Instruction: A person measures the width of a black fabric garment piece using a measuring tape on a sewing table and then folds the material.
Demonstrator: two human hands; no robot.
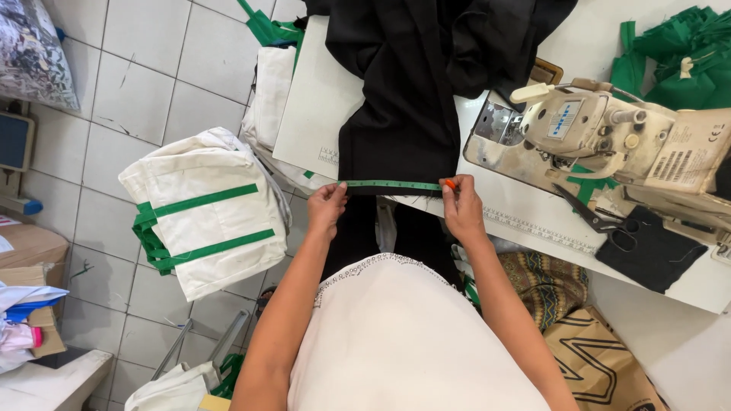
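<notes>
Both hands pinch a green measuring tape (pixel 390 184) and stretch it flat across the near edge of a black garment (pixel 403 114). The left hand (pixel 327 207) holds the tape's left end between thumb and fingers at the garment's left side; the right hand (pixel 461 205) holds the other end at the right side, with a small orange tip, perhaps the tape's end tab, showing just above its fingers. The garment lies along the white table (pixel 320 106) and hangs over its near edge towards the person. To the right on the table stands a cream sewing machine (pixel 601 129), with black scissors (pixel 601 217) just in front of it. On the tiled floor to the left sits a stack of white bags with green straps (pixel 205 221).
</notes>
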